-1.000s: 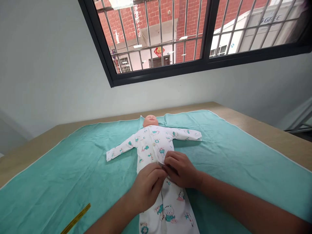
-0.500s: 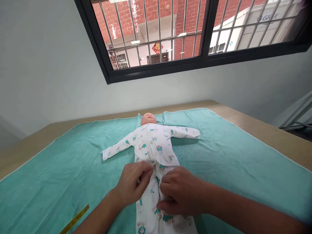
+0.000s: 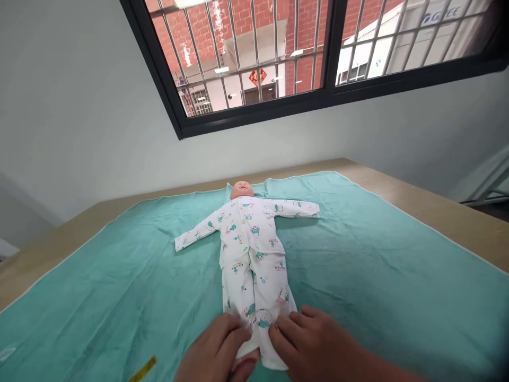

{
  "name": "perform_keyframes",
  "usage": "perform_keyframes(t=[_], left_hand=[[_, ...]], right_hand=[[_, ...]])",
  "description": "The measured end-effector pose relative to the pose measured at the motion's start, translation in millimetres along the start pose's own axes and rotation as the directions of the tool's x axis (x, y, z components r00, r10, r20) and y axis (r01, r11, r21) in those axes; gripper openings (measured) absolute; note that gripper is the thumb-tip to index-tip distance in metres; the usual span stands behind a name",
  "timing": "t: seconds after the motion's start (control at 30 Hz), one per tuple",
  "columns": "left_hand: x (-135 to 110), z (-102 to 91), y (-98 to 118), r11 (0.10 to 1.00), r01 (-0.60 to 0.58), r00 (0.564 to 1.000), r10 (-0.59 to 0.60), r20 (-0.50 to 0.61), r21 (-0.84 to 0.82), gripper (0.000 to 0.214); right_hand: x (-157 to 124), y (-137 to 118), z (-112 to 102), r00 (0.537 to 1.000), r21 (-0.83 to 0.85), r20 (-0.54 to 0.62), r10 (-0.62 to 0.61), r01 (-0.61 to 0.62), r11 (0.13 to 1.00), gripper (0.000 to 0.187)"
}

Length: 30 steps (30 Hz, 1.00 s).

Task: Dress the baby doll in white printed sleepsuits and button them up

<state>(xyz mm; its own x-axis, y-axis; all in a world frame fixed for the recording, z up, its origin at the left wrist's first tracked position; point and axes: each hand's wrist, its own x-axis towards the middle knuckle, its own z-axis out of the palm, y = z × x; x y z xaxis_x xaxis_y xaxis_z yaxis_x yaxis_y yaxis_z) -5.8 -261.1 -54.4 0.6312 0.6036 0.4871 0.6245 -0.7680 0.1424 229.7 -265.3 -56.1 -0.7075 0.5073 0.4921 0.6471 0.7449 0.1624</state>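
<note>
A baby doll (image 3: 242, 189) lies on its back, with its head toward the wall and its arms spread. It wears a white printed buttoned top (image 3: 260, 225) and matching baby trousers (image 3: 270, 284). My left hand (image 3: 217, 347) is closed on the lower part of the left trouser leg, thumb and fingers near the hem. A bit of the doll's foot shows beside that thumb. On the other leg, above its hem, the curled fingers of my right hand (image 3: 312, 339) grip the cloth. Some of its fingertips are hidden.
A teal blanket (image 3: 358, 265) with a pale edge is spread under the doll on a wooden table (image 3: 421, 199). A yellow strip (image 3: 143, 369) lies at the lower left. Behind the table are a wall and a barred window (image 3: 254, 114).
Both hands have moved from the trousers' upper part down to the lower legs. The trouser waist and the hems are now uncovered. The view has shifted slightly.
</note>
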Motion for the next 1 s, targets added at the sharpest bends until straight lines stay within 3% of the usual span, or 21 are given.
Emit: perform_keyframes(t=[0.1,0.2,0.3,0.43,0.6,0.77,1.0], left_hand=[[0,-3.8,6,0.999,0.045,0.998,-0.044,0.046,-0.009,0.008],[2,-8.7,10,0.997,0.074,0.993,-0.074,0.094,0.0,0.015],[-1,-9.0,12,0.998,0.053,0.996,-0.055,0.063,0.043,0.008],[-11,-2.3,11,0.994,0.004,1.0,-0.006,0.021,0.111,0.03],[-20,1.6,12,0.995,0.1,0.995,-0.1,0.0,0.001,0.014],[-14,-2.3,19,0.966,0.226,0.974,-0.222,0.048,-0.124,0.007],[-17,-8.2,24,0.987,0.117,0.978,-0.133,-0.158,-0.109,0.004]], right_hand=[[-5,-2,-6,0.999,0.064,-0.029,0.017,-0.015,0.998,0.015],[-13,-6,-18,0.996,0.115,-0.079,0.042,-0.033,0.993,0.016],[-26,-9,-32,0.986,0.158,-0.141,0.091,-0.068,0.985,0.019],[-45,-8,-42,0.972,0.19,-0.175,0.156,-0.122,0.974,0.021],[-51,-14,-35,0.959,0.251,-0.151,0.238,-0.196,0.948,0.019],[-36,-25,-27,0.943,0.252,-0.264,0.201,-0.134,0.958,0.02],[-11,-22,-5,0.978,0.25,-0.129,0.164,-0.128,0.96,0.027]])
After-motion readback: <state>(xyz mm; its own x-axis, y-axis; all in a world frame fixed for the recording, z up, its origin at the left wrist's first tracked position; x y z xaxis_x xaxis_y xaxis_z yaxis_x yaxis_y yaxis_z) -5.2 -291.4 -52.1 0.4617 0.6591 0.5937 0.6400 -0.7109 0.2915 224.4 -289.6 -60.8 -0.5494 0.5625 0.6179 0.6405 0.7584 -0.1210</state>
